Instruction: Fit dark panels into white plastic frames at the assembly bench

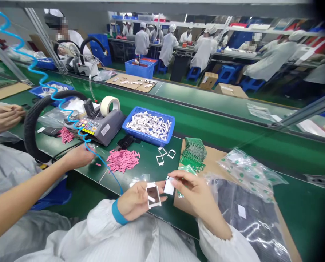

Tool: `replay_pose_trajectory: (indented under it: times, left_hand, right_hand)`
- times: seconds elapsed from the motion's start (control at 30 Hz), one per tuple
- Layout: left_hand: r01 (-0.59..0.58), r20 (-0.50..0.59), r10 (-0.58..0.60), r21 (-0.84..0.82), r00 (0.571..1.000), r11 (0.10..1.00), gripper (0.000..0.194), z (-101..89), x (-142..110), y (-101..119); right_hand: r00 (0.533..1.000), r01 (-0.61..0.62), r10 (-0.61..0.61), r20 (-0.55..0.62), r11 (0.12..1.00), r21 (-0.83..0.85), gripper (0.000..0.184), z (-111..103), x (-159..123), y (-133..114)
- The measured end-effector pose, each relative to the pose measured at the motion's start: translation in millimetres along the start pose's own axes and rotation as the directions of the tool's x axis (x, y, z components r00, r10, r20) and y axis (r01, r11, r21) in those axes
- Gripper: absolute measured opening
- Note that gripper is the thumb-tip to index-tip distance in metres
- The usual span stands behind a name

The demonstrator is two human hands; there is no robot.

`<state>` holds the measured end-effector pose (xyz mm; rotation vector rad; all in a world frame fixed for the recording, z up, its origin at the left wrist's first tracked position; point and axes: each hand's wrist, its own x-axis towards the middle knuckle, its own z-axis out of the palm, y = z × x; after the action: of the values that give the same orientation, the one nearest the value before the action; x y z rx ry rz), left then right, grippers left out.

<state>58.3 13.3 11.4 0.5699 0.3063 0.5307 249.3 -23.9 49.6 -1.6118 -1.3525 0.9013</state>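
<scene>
My left hand (pixel 136 202), with a blue cuff band, holds a small white rectangular frame (pixel 154 195) with a shiny centre. My right hand (pixel 191 193) pinches a small white piece with a dark edge (pixel 169 186) close beside that frame. I cannot tell whether the two parts touch. Below my hands lies the green conveyor belt (pixel 140 185). Three loose white frames (pixel 162 155) rest on it just ahead. A pile of pink strips (pixel 122 160) lies to the left of them. Green circuit boards (pixel 193 154) are stacked on cardboard beyond my right hand.
A blue tray of white parts (pixel 148 126) and a tape dispenser (pixel 96 125) stand ahead. A co-worker's arm (pixel 55 171) reaches in from the left. Plastic bags (pixel 246 214) lie to the right. A blue air hose (pixel 104 163) crosses the belt.
</scene>
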Motion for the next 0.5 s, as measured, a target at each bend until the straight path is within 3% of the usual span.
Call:
replay_pose_trajectory:
  times: [0.17, 0.3, 0.43, 0.5]
  left_hand:
    - [0.02, 0.019, -0.02, 0.022, 1.0, 1.0, 0.046, -1.2, -1, 4]
    - [-0.037, -0.045, 0.038, 0.007, 0.998, 0.999, 0.042, -4.3, -1, -3]
    - [-0.089, -0.088, 0.094, 0.063, 0.992, 0.994, 0.045, -4.8, 2, -6]
    - [-0.156, -0.093, 0.175, 0.181, 0.98, 0.971, 0.045, -12.1, 3, 15]
  right_hand:
    - [0.98, 0.193, -0.19, 0.065, 0.98, -0.041, 0.017, 16, 4, -13]
    - [0.947, 0.313, -0.32, -0.035, 0.94, -0.137, 0.016, 28, 7, -11]
    - [0.918, 0.362, -0.379, -0.12, 0.921, -0.143, 0.013, 42, 7, 9]
    - [0.912, 0.366, -0.38, -0.157, 0.924, -0.108, 0.016, 50, 8, 27]
